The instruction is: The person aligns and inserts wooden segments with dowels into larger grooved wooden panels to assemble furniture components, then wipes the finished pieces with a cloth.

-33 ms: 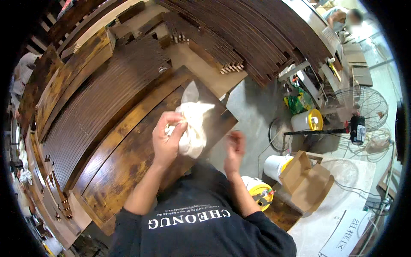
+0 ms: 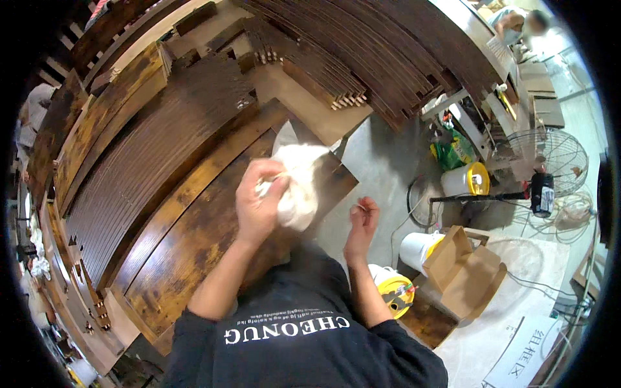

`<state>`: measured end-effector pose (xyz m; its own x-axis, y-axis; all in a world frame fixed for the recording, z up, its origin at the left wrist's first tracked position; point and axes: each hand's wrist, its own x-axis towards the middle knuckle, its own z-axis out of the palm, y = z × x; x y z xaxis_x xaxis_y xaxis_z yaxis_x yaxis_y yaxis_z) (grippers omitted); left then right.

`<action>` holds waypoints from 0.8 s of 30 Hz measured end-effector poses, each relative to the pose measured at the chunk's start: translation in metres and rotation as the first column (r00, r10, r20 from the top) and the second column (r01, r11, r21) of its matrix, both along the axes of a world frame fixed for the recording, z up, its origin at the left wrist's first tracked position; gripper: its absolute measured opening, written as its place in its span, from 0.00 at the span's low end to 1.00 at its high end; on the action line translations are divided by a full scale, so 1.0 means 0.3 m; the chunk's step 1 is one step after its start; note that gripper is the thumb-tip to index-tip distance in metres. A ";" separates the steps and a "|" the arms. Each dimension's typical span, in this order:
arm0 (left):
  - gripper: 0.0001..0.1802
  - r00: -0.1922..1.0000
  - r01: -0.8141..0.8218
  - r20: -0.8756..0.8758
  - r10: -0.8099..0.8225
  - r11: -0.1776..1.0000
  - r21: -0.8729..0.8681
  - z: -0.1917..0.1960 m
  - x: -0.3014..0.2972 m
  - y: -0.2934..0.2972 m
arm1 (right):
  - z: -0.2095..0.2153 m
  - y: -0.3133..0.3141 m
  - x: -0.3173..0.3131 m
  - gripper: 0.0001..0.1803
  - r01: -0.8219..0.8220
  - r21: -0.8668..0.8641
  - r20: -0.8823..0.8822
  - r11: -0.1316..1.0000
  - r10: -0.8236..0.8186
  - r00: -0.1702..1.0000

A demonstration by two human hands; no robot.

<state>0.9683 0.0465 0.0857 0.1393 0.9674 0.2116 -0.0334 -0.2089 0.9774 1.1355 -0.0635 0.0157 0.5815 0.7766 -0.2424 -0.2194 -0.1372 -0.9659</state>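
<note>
My left hand (image 2: 260, 194) is closed on a bunched white cloth (image 2: 299, 187), lifted over the dark-stained wooden panel (image 2: 213, 213). A pale pointed end of the cloth sticks up at its far side. To the right, past the panel's edge, my right hand (image 2: 362, 227) hangs above the floor with its fingers curled in. Something thin and pale seems to be at those fingertips, too small to name.
Rows of dark wooden strips (image 2: 168, 129) lie beyond the panel, with more stacked strips (image 2: 375, 45) at the far side. On my right are a white bucket (image 2: 414, 249), a yellow-lidded bucket (image 2: 396, 294), a cardboard box (image 2: 466, 271) and a fan (image 2: 550, 161). A person (image 2: 511, 26) is at the far right.
My right hand has turned and moved slightly right and down, its fingers now curled in. The left hand and cloth have shifted slightly right, and the cloth is spread a little more.
</note>
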 end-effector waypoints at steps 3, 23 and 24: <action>0.21 0.626 0.429 -0.740 -0.247 0.901 0.062 -0.149 0.266 0.105 | -0.169 0.019 -0.001 0.22 -0.049 -0.001 -0.111 0.999 0.049 0.993; 0.32 -0.714 -0.562 -0.677 0.180 0.431 0.706 0.095 -1.208 -0.546 | -0.319 0.064 -0.084 0.23 -0.456 0.040 -0.856 0.889 0.266 0.444; 0.33 -0.654 -0.590 -0.717 0.240 0.431 0.683 0.098 -1.197 -0.529 | -0.281 0.073 -0.086 0.22 -0.464 0.012 -0.848 0.886 0.255 0.465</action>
